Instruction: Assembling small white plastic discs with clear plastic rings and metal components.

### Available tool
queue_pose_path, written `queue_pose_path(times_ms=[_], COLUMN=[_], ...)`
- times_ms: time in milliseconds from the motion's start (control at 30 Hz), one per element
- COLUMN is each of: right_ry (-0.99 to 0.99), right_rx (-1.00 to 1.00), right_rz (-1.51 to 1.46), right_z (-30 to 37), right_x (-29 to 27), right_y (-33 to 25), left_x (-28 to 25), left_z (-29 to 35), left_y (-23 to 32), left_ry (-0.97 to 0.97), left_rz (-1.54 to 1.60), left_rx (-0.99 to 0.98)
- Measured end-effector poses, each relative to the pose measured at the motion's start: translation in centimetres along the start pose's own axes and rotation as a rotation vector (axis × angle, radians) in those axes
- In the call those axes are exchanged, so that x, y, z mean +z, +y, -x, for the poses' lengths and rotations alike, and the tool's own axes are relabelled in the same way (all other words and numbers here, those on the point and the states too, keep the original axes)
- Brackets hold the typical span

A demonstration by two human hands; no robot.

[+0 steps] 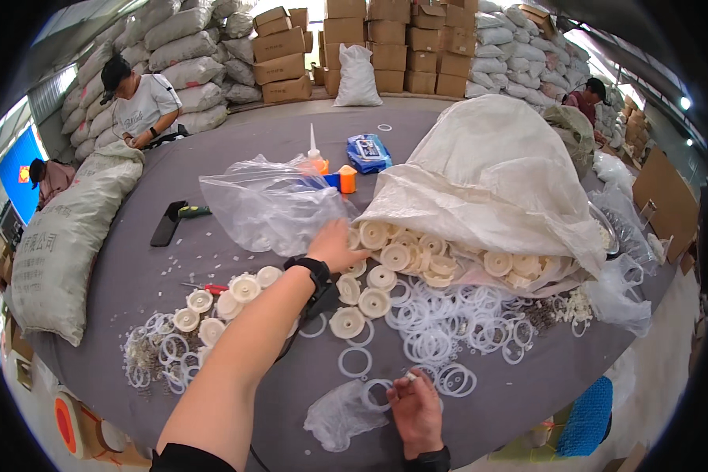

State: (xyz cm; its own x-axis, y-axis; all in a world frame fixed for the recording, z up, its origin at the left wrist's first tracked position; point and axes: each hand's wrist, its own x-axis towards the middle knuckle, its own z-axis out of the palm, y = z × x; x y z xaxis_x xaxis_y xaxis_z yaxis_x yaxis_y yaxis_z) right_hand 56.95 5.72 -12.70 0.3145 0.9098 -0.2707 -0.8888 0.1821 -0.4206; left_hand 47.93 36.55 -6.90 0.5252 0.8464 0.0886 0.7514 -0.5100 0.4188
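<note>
My left hand (337, 247) reaches forward, thumb apart from the fingers, between a clear plastic bag (271, 204) and several cream plastic wheels (374, 302). Nothing shows in its grasp. Near the front edge, my right hand (417, 413) is closed, palm partly up, with a small white piece (411, 377) at its fingertips; its exact kind is too small to tell. Beside that hand lie translucent white rings (355, 363) and a crumpled clear bag (342, 417). More cream wheels (395, 256) spill from the mouth of a large white woven sack (495, 169).
Left of my forearm lie more wheels (245, 288), a heap of rings and metal springs (153, 358), and a red-handled tool (212, 289). Farther back are a phone (167, 224), a blue packet (367, 153) and a nozzle bottle (314, 149). A full sack (71, 244) leans at the left edge.
</note>
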Motion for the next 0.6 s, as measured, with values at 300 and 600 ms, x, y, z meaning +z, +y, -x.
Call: queue_pose_path(times_ms=[300, 600], right_ry=[0.086, 0.104], right_rx=[0.005, -0.045], right_rz=[-0.002, -0.017], right_z=[-0.2, -0.3], right_x=[-0.2, 0.6], right_y=[-0.1, 1.1], left_x=[-1.7, 4.7], left_z=[5.5, -7.6], left_y=[2.6, 10.9], left_ry=[-0.122, -0.162], left_rz=[0.135, 0.204], left_rx=[0.343, 0.437])
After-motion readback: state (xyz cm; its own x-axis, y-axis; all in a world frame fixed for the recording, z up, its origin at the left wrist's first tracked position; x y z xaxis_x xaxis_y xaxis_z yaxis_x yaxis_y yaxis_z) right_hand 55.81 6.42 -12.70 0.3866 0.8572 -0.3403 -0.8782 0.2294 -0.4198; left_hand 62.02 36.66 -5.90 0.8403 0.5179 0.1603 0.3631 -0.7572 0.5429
